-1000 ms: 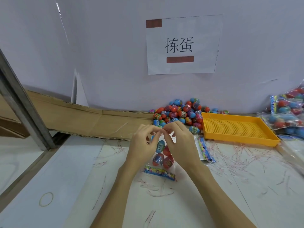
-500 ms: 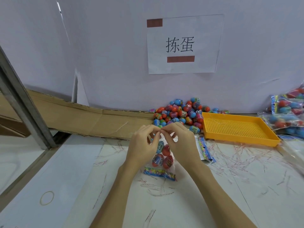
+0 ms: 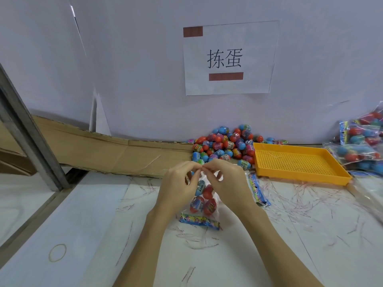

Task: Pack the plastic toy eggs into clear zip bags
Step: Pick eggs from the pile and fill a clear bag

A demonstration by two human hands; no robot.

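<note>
Two hands, left hand (image 3: 178, 187) and right hand (image 3: 228, 183); one yellow tray (image 3: 298, 162); one paper sign (image 3: 230, 59); four eggs (image 3: 204, 198) in the held bag (image 3: 215, 211); loose eggs (image 3: 223, 145) too many to count.

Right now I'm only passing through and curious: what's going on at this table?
A person is packing toy eggs. Both hands, left hand and right hand, pinch the top of a clear bag that already holds several eggs. A loose pile of eggs sits by the wall, beside an orange tray; filled bags lie at the right.
</note>
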